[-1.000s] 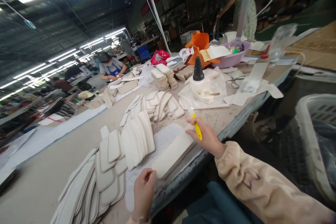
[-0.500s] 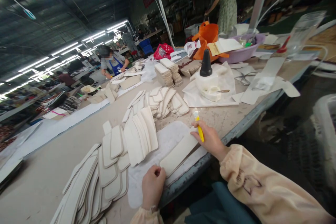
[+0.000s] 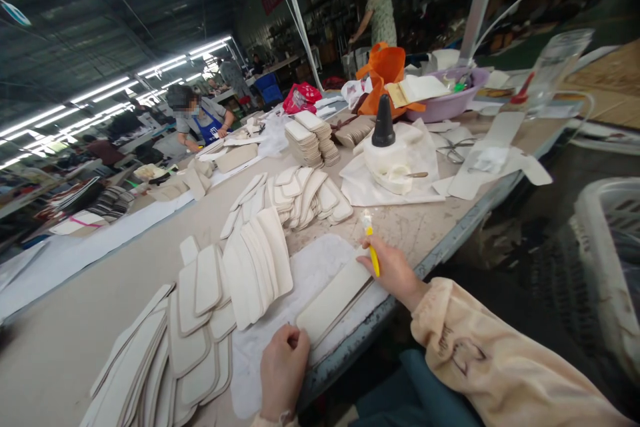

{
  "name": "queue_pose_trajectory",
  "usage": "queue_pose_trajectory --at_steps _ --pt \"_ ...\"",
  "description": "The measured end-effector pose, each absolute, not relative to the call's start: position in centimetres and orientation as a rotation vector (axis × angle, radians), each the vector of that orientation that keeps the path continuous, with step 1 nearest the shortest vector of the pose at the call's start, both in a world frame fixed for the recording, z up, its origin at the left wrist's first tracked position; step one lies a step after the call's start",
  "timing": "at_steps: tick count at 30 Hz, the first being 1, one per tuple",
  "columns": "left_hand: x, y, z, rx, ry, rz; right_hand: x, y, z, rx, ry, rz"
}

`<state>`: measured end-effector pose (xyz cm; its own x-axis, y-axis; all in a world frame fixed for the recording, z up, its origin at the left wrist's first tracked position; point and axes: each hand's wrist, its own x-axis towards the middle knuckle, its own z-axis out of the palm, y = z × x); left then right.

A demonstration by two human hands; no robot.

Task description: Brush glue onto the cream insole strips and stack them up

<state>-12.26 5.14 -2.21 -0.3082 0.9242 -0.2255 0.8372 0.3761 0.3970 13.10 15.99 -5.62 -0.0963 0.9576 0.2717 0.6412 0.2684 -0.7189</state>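
Observation:
A long off-white panel (image 3: 333,297) with rounded corners lies at the table's near edge, a second edge showing just beneath its right side. At its near end, my left hand (image 3: 285,367) is closed, thumb and forefinger pinched on the corner. My right hand (image 3: 393,270) grips a yellow-handled brush (image 3: 373,259), bristles up and smeared white. The same hand's fingertips touch the panel's far end. Under the panel is a white sheet (image 3: 313,260). Fanned panels (image 3: 257,267) sit just left of it.
Beyond my right hand stands a white glue container (image 3: 383,163) with a black cone, on a plastic sheet. More panels (image 3: 195,327) spread left. Farther back are stacked pieces (image 3: 305,143), an orange bag (image 3: 385,73) and a purple basin (image 3: 445,103). A co-worker (image 3: 203,117) works across the table.
The panel, tilted with a thick side showing a second ago, now lies flatter over the piece beneath. Both hands keep their holds at its ends. My view has shifted slightly.

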Motion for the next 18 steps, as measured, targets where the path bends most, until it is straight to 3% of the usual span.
queue_pose_trajectory --at_steps 18 --pt "-13.26 5.87 -2.77 1.506 2.188 0.142 13.64 16.21 -5.03 -1.481 -2.001 0.386"
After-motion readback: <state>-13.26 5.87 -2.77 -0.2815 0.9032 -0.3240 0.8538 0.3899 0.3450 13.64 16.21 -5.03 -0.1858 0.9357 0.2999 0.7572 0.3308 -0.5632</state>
